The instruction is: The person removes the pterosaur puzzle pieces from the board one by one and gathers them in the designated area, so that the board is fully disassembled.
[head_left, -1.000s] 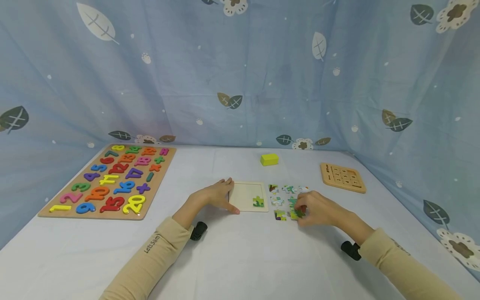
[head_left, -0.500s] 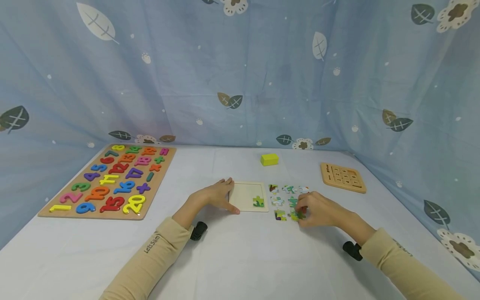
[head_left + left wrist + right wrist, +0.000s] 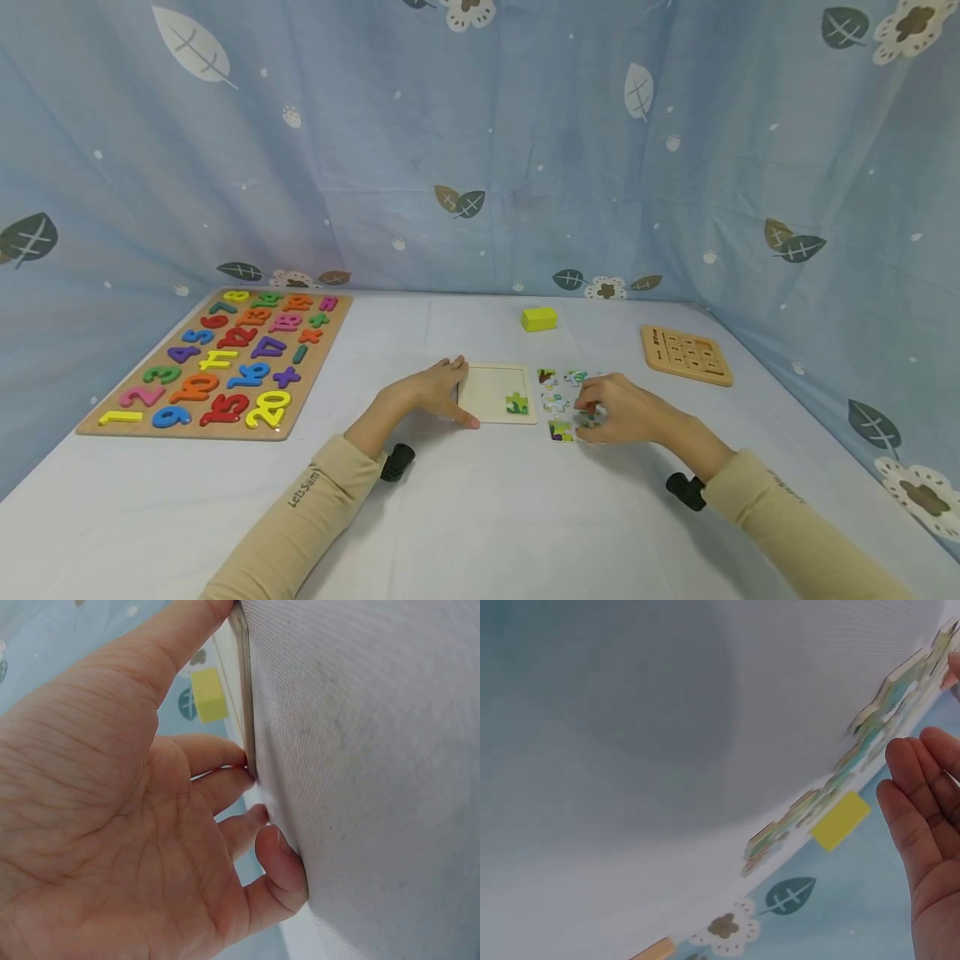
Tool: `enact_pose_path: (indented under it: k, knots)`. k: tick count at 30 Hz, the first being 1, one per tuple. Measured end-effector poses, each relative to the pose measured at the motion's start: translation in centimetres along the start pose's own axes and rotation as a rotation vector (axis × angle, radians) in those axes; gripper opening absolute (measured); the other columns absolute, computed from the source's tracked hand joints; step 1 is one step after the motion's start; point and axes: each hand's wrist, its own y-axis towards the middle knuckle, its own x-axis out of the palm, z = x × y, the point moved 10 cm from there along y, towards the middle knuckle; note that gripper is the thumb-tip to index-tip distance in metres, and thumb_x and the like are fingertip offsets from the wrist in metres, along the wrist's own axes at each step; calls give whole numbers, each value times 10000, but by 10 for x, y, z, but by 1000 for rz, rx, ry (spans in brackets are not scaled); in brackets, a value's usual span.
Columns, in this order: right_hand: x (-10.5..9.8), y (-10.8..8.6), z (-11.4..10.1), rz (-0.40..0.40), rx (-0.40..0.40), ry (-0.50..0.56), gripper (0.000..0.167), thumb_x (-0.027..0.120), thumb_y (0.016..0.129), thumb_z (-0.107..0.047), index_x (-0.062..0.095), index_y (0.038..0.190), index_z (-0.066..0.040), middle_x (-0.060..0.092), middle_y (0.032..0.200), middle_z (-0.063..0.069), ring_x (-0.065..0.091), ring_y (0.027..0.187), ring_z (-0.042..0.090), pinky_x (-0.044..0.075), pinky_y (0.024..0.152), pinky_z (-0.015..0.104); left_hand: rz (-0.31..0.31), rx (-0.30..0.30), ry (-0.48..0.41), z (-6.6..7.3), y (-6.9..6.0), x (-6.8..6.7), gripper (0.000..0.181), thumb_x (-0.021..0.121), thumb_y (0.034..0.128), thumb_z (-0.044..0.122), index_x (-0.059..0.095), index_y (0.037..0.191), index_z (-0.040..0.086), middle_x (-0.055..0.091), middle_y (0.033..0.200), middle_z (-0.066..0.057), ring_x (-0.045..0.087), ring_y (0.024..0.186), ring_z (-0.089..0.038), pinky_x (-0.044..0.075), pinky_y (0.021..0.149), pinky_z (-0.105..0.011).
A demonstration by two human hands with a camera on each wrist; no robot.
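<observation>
A shallow wooden puzzle tray [image 3: 483, 392] lies mid-table with one green jigsaw piece [image 3: 517, 403] in its near right corner. My left hand [image 3: 431, 392] holds the tray's left side, thumb at the near edge and fingers at the far left; the left wrist view shows fingertips [image 3: 241, 774] against its wooden edge. To the right of the tray, loose jigsaw pieces [image 3: 556, 402] are laid out in rows. Over these, my right hand [image 3: 622, 410] pinches a partly hidden reddish jigsaw piece [image 3: 592, 408] between thumb and fingers. The right hand covers some of the pieces.
A number board [image 3: 225, 367] with colourful raised numerals lies at the left. Behind the tray stands a yellow-green block [image 3: 539, 319]. A small wooden number-slide board [image 3: 686, 356] lies at the right. A patterned blue curtain [image 3: 480, 150] hangs behind the white-covered table.
My right hand has shifted left and slightly away from me with the reddish jigsaw piece, over the loose pieces. The left hand and the tray have stayed put.
</observation>
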Motion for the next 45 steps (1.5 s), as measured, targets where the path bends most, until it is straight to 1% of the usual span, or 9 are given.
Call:
enact_pose_path:
  k: [3, 7, 12, 16, 21, 27, 34, 40, 45]
  knots:
    - [2, 6, -2, 0, 4, 5, 273, 805, 744, -234, 747, 895, -14, 658, 787, -1, 578, 700, 89, 510, 617, 225, 2, 1, 0, 0, 0, 0, 1042, 753, 801, 451, 177, 1511, -50, 89, 1608, -191, 82, 1485, -390, 154, 1196, -516]
    - [4, 16, -5, -5, 10, 18, 315, 810, 749, -272, 749, 933, -24, 688, 852, 25, 623, 744, 118, 522, 636, 232, 0, 3, 4, 0, -1, 0, 1041, 749, 804, 456, 177, 1511, -49, 86, 1608, -190, 78, 1486, -388, 149, 1199, -507]
    - [7, 31, -13, -39, 18, 20, 337, 793, 774, -267, 738, 992, -16, 699, 925, 51, 642, 808, 144, 529, 673, 243, -3, 4, 9, 1, -2, -1, 1038, 745, 806, 462, 178, 1511, -47, 85, 1608, -188, 79, 1487, -386, 149, 1200, -505]
    - [9, 44, -23, -58, 3, 14, 362, 788, 788, -250, 725, 1031, 12, 700, 955, 80, 651, 838, 169, 555, 713, 282, -2, 2, 9, 1, -2, -1, 1037, 745, 806, 462, 181, 1511, -46, 88, 1608, -188, 85, 1486, -385, 153, 1198, -510]
    - [17, 58, -33, -91, -22, -10, 355, 776, 810, -221, 716, 1067, 15, 691, 987, 81, 648, 866, 166, 556, 740, 267, -5, -2, 6, 1, -2, -2, 1037, 741, 808, 469, 177, 1514, -40, 87, 1608, -186, 82, 1487, -381, 150, 1198, -508]
    - [26, 68, -33, -128, 33, -12, 350, 760, 831, -199, 700, 1103, 14, 680, 1018, 74, 643, 909, 173, 547, 774, 263, -11, 3, 12, 1, -1, -1, 1040, 734, 810, 479, 176, 1511, -50, 79, 1607, -195, 80, 1486, -387, 152, 1198, -505]
    - [28, 75, -34, -132, 25, -36, 299, 758, 833, -199, 722, 1050, 5, 667, 953, 50, 620, 835, 136, 529, 720, 220, -13, 2, 21, 0, -1, 0, 1043, 729, 810, 493, 176, 1512, -46, 72, 1609, -187, 76, 1487, -382, 151, 1199, -504]
    - [33, 76, -34, -153, 41, -44, 269, 736, 853, -188, 734, 1032, 13, 652, 937, 51, 565, 792, 106, 506, 710, 200, -15, -4, 26, 1, -1, 0, 1041, 726, 812, 495, 172, 1516, -35, 73, 1611, -178, 80, 1488, -377, 157, 1197, -505]
    - [35, 77, -41, -154, 18, -35, 201, 730, 851, -136, 751, 985, 12, 630, 897, 53, 493, 715, 85, 445, 614, 166, -12, -4, 21, 1, -2, -1, 1044, 731, 809, 490, 173, 1515, -40, 78, 1609, -182, 84, 1487, -380, 158, 1197, -505]
